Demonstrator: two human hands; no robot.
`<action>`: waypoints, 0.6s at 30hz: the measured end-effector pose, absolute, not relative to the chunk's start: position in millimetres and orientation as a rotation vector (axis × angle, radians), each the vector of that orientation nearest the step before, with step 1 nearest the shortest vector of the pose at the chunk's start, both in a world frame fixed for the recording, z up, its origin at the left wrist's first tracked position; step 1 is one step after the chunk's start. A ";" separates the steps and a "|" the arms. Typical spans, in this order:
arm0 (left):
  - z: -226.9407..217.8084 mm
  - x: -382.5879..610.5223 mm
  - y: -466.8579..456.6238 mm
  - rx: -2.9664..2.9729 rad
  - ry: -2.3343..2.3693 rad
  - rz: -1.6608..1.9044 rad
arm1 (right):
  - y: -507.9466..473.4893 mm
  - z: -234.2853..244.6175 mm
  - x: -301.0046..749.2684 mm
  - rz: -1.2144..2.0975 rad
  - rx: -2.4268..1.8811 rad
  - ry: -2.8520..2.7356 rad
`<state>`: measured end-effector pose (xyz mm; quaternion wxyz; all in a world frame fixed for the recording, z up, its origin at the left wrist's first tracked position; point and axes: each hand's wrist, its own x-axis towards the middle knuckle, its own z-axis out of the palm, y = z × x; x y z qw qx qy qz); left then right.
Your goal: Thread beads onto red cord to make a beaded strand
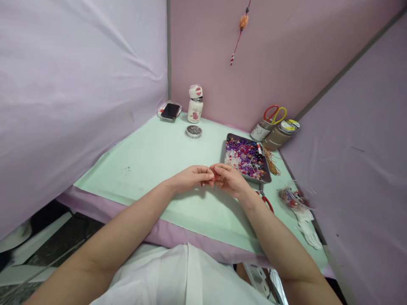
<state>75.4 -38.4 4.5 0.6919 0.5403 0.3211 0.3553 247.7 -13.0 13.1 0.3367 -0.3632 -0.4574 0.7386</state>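
My left hand (199,176) and my right hand (227,176) meet above the pale green table, fingertips pinched together. Between them shows a tiny reddish bit, too small and hidden to name. A small pale and dark speck shows under the left fingers. Just beyond my right hand lies a dark tray (267,176) filled with purple, red, clear and dark beads (244,154). Red-handled pliers (267,202) lie partly behind my right forearm.
At the back stand a white bottle (195,111), a round tin (193,131) and a phone (171,111). Right of the tray are jars (280,135), red and yellow scissors handles (276,113), cords (272,163) and a bag of beads (292,197). Fabric walls enclose the table; a beaded string (243,22) hangs behind.
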 end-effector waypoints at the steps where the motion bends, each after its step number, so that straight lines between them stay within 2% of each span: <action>1: 4.0 75.2 -38.5 1.182 0.711 0.763 | -13.9 12.9 246.7 1.929 -0.943 -1.182; 13: 11.9 75.3 -42.8 1.211 0.671 0.626 | -22.0 8.5 235.1 1.694 -0.998 -1.278; 18: 7.9 79.1 -40.2 1.142 0.754 0.823 | -20.7 9.8 238.1 1.531 -0.981 -1.344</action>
